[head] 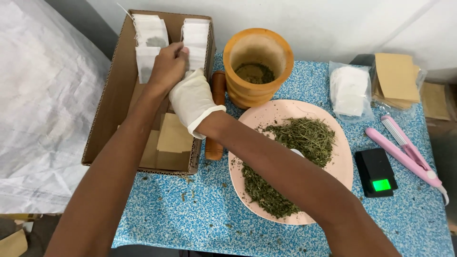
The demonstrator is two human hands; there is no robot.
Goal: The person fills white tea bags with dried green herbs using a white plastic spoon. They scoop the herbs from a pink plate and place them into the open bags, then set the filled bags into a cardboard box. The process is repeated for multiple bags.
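The blue speckled counter (pixel 190 209) carried a cardboard box (pixel 107 114). Inside, the bare left hand (pixel 167 66) and gloved right hand (pixel 193 100) pinched filled white sachets (pixel 150 33), standing upright in rows beyond the fingers.

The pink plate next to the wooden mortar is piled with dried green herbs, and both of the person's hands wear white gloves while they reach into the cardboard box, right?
Not quite. In the head view only the right hand wears a white glove; the left hand is bare. The rest holds: the pink plate beside the wooden mortar carries dried green herbs, and both hands reach into the cardboard box.
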